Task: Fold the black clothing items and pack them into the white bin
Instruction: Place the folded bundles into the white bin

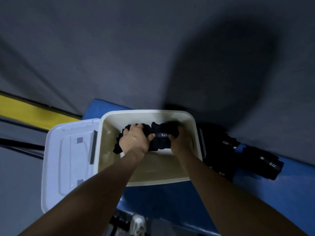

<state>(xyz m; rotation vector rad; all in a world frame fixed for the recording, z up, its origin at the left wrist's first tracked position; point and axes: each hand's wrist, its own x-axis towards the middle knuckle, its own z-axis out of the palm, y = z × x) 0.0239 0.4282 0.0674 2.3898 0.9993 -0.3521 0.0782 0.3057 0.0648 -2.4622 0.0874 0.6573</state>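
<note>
Progress, early stage as judged: one black garment point(160, 137) sits inside the bin point(192, 120), low centre of the frame, held toward the bin's upper wall; no other clothing shows on the pale bin floor below it. Left hand point(134, 138) grips the garment's left part, fingers curled over bunched cloth, thumb pointing toward the label. Right hand point(180, 140) grips the right part, fingers wrapped into the fabric. Both forearms enter from the bottom edge of the frame. Remaining: a pile point(238, 159) of black items lies outside the bin, touching its right wall and trailing toward the lower right of the frame on the blue surface point(281, 193); at least three "5.11" labels show there, so several pieces appear still to be packed. Whether these are already folded cannot be told with certainty, though they look like compact bundles. Lid point(68, 159): white, off the bin, lying just beside its left wall, underside up as it appears. Garment description: black, soft, heavily gathered into ridges on the left side, smoother on the right; a dark band bearing "5.11" in white crosses the middle between the two hands. It reads as bunched rather than neatly flat; exact garment type cannot be told.
</note>
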